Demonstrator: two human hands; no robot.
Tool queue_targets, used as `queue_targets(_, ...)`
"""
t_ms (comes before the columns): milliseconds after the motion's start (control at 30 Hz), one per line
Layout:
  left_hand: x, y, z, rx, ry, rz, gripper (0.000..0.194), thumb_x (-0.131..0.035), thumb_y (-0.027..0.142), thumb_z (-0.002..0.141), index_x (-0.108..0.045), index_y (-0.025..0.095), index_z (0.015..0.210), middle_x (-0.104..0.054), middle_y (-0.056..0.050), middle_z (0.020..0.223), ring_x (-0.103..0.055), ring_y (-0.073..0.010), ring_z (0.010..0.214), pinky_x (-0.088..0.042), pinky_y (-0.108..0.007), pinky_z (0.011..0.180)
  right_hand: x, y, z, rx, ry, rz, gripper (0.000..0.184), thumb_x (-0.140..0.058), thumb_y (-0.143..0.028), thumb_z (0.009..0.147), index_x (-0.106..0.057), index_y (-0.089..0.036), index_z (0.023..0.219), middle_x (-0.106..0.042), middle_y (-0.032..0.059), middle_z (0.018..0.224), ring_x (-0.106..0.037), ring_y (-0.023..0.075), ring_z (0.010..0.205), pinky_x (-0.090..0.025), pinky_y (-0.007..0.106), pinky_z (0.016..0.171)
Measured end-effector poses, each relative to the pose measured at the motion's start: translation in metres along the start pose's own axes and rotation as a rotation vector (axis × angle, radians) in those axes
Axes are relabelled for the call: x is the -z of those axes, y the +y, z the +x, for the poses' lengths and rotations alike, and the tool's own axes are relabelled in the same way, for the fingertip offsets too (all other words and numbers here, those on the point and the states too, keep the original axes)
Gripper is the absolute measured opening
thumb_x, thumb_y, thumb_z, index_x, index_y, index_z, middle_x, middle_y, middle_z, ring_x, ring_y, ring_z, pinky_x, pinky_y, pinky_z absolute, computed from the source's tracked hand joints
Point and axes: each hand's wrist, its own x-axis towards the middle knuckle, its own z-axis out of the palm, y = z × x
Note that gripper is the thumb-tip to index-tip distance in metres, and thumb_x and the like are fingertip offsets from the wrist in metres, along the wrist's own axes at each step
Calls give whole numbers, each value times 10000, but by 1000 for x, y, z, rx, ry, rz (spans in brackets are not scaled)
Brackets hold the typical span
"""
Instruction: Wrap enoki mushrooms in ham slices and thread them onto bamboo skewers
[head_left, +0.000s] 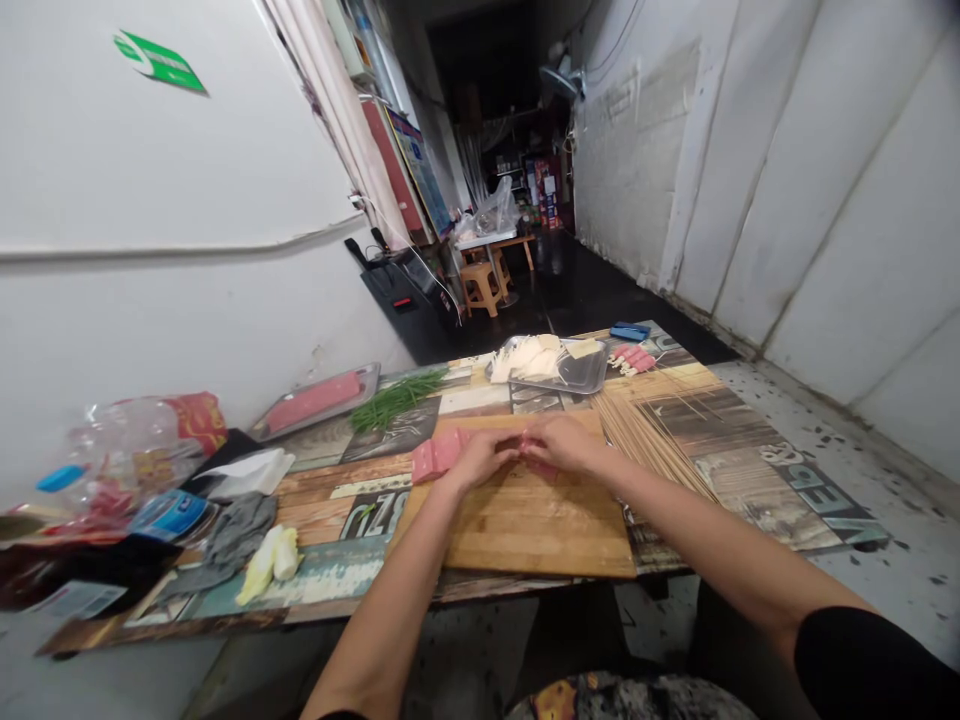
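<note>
On a wooden cutting board (540, 525) lie several slices of pink meat (436, 456), overlapping along its far left edge. My left hand (486, 458) is over the board's far part, fingers curled and pinching a pink meat slice. Facing it, my right hand (564, 442) bends its fingers onto the same slice, the fingertips nearly meeting. Most of that slice is hidden under my fingers. Right of the board, a spread bundle of thin wooden skewers (652, 440) lies on the table.
Behind the board stand a clear tray (589, 375) of pale sheets, green chives (397, 398) and a tray of pink meat (315, 402). Pink skewered rolls (634, 358) lie near a blue object (630, 331). Leftward are cabbage pieces (271, 562), a grey cloth (236, 540) and plastic bottles (172, 515).
</note>
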Motion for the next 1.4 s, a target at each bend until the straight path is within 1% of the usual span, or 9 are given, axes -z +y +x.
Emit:
queue_targets(133,-5,-4,2,3,39,-112,267,-623,222,805,-698,210,1061,-699,-36,1079,-653,-195,986,-486,-344,948,10,-1,3,-14,-118,-115,261,-502,-217,877,-724,-138,764,-713,111,858,-620,196,810,-354,274,722)
queue_targets(300,-5,-6,5,21,26,-232,217,-637,295,792,-729,212,969,-701,-36,1066,-657,-201,998,-496,-350,954,20,-2,-1,19,-71,-45,259,-540,-341,878,-718,-156,838,-713,92,916,-619,185,843,-352,251,704)
queue_targets(400,-3,-5,7,37,16,-252,224,-642,302,782,-733,205,962,-704,-41,1051,-662,-207,991,-507,-354,943,22,-1,-2,35,-80,-43,259,-526,-334,886,-717,-166,838,-714,83,898,-618,181,838,-349,249,701)
queue_targets(633,-3,4,9,39,69,-239,193,-623,256,787,-742,202,929,-708,-51,1041,-664,-205,981,-511,-350,934,-4,11,14,109,-190,-51,340,-442,-154,873,-649,-123,604,-648,76,630,-525,135,563,-338,246,572)
queue_targets(767,-5,9,13,24,95,-222,191,-614,226,779,-744,195,916,-712,-56,1029,-669,-195,957,-519,-335,917,-16,19,15,162,-202,-62,294,-453,-144,883,-653,-112,670,-654,71,674,-513,122,555,-342,233,550)
queue_targets(900,-6,11,12,25,102,-198,189,-617,220,769,-743,195,907,-720,-49,1004,-669,-193,940,-515,-335,915,-9,16,6,224,-164,-116,264,-421,-151,925,-668,-100,848,-681,108,853,-577,151,715,-386,247,663)
queue_targets(1100,-9,20,6,15,74,-181,247,-580,230,812,-714,194,1016,-716,-36,1025,-658,-191,932,-514,-315,876,12,6,1,110,-123,-168,281,-489,-333,922,-665,-114,930,-688,129,903,-624,202,769,-378,255,624)
queue_targets(1267,-11,30,9,20,110,-29,189,-593,232,820,-719,197,957,-723,-32,948,-648,-176,851,-491,-276,800,20,8,1,25,-125,-121,178,-557,-260,867,-666,-126,823,-694,115,850,-628,211,758,-348,252,606)
queue_targets(1400,-13,36,15,-6,157,75,188,-531,230,865,-713,185,851,-706,-37,847,-622,-159,783,-465,-255,754,24,11,-2,-52,-91,-7,239,-469,-243,921,-672,-151,837,-698,97,884,-619,191,806,-355,244,655)
